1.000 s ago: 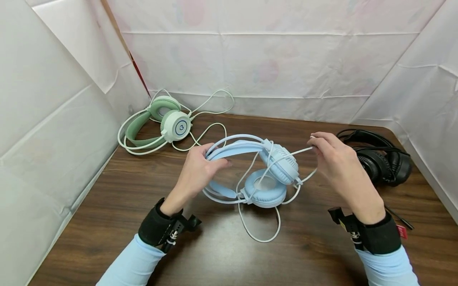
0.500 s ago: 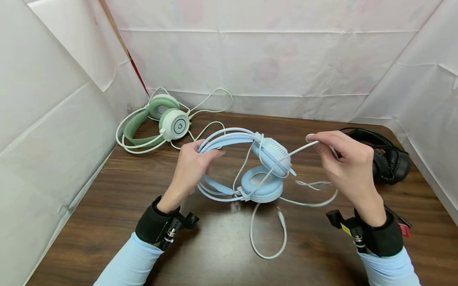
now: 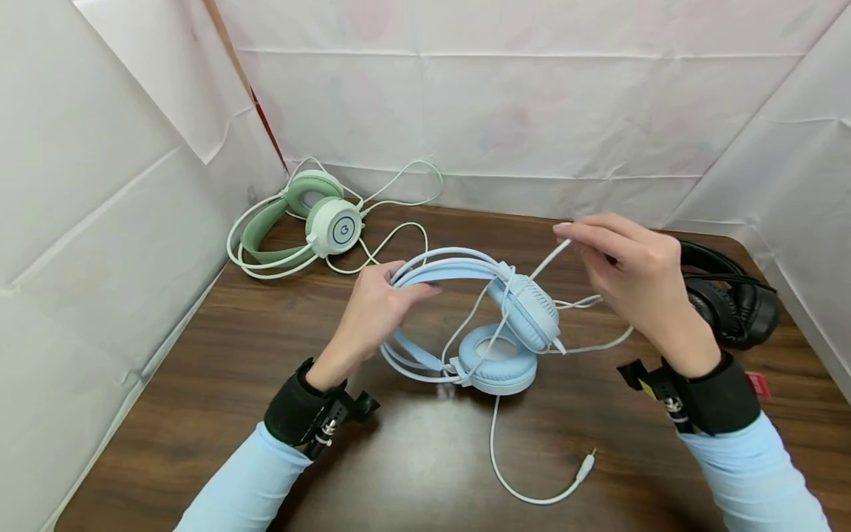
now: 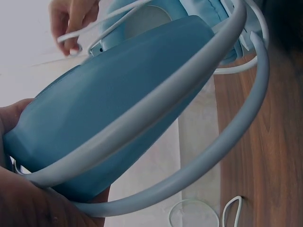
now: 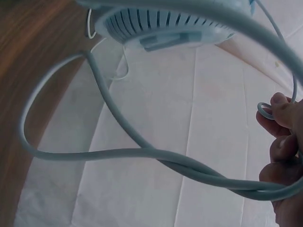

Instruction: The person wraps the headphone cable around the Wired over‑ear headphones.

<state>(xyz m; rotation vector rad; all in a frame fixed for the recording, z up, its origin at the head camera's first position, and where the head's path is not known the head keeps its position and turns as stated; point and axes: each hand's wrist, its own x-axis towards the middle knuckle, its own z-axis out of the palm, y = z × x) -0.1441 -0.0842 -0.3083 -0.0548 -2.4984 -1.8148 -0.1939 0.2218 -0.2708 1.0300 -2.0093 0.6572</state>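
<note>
My left hand grips light blue headphones by the headband, thumb on its inner side. The ear cups stand to the right, one above the other; the lower is close over the table. In the left wrist view the padded headband fills the middle. At the right, my right hand pinches the headphones' white cable between thumb and fingertips, pulling a length taut from the cups. More cable hangs in a twisted loop from that hand. The cable's free end, with its plug, curves out in front of the cups.
Green and white headphones with a looped cord lie at the back left of the brown wooden table. Black headphones lie at the right, partly behind my right hand. White sheeting walls the back and sides.
My right hand has risen and drawn the cable upward. The plug end, first in a loop below the cups, has swung out to the right and forward. The left hand keeps its grip.
</note>
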